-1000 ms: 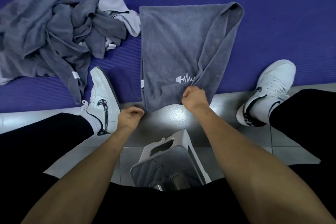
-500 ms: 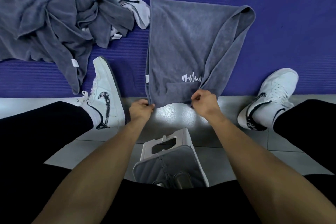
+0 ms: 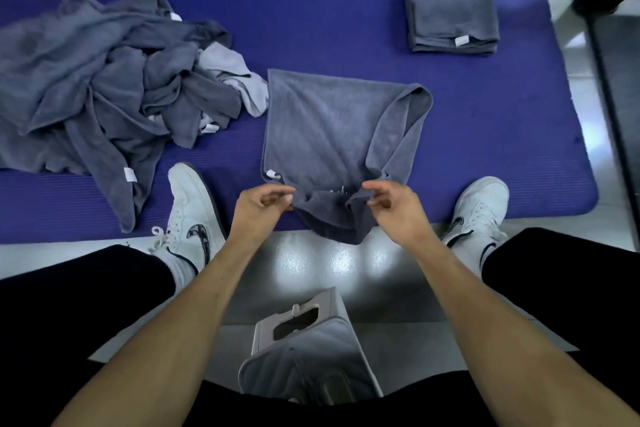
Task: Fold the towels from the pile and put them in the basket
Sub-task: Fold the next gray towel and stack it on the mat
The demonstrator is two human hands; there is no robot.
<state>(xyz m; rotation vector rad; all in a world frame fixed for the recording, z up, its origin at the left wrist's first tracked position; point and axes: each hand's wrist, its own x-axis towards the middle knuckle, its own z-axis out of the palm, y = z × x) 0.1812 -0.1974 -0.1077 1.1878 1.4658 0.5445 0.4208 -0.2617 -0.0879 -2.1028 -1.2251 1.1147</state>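
1. Farthest left, at about ten o'clock, the pile of grey towels (image 3: pixel 104 94) lies rumpled on the blue mat (image 3: pixel 311 10), one end trailing toward the left shoe (image 3: pixel 194 218).
2. Next, the left hand (image 3: pixel 259 211) has its fingers curled, thumb and forefinger pinching the near left edge of the grey towel (image 3: pixel 329 135).
3. At centre, that towel lies spread on the mat, its right side folded over, its near edge bunched and hanging off the mat's edge over the shiny floor (image 3: pixel 329 263).
4. Just right, the right hand (image 3: pixel 391 208) pinches the towel's near right edge with curled fingers.
5. At six o'clock a grey stool (image 3: pixel 311 350) stands between the forearms.
6. At one o'clock a folded towel (image 3: pixel 452 17) rests on the mat, well apart from the hands.
7. At three o'clock sits the right shoe (image 3: pixel 481 208).
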